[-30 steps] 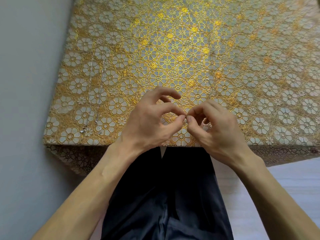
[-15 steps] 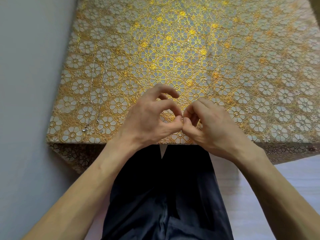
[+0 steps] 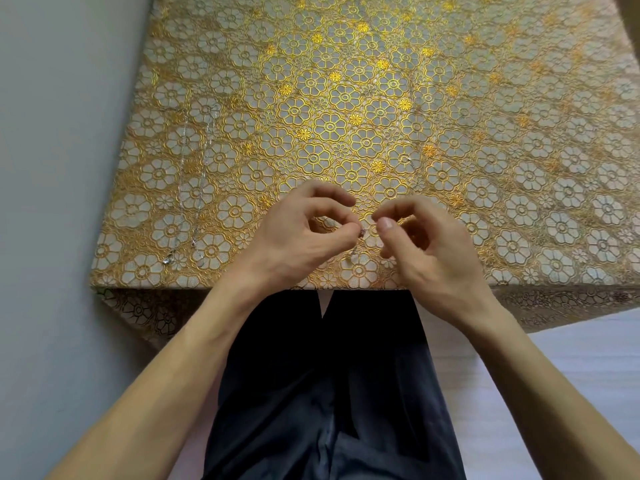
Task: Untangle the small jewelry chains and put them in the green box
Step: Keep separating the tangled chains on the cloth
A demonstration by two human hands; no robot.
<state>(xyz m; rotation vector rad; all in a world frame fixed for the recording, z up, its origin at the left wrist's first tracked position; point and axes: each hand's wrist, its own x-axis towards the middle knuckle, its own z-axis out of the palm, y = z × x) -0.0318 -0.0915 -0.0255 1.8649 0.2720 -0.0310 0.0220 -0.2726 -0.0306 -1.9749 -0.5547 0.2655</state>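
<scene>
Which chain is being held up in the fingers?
The chain pinched by the left hand, dangling at the table edge. The other chains lie flat at far left, untouched.

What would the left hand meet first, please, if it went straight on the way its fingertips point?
The left hand would most likely meet the right hand first, across a small gap; depth is unclear.

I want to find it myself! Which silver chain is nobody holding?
Find the table's gold flower-patterned cloth, then its left side by the grey wall. The thin silver chain lies there in two long strands. Unlike the tiny chain bit in the grip of the left hand, nothing touches it.
</scene>
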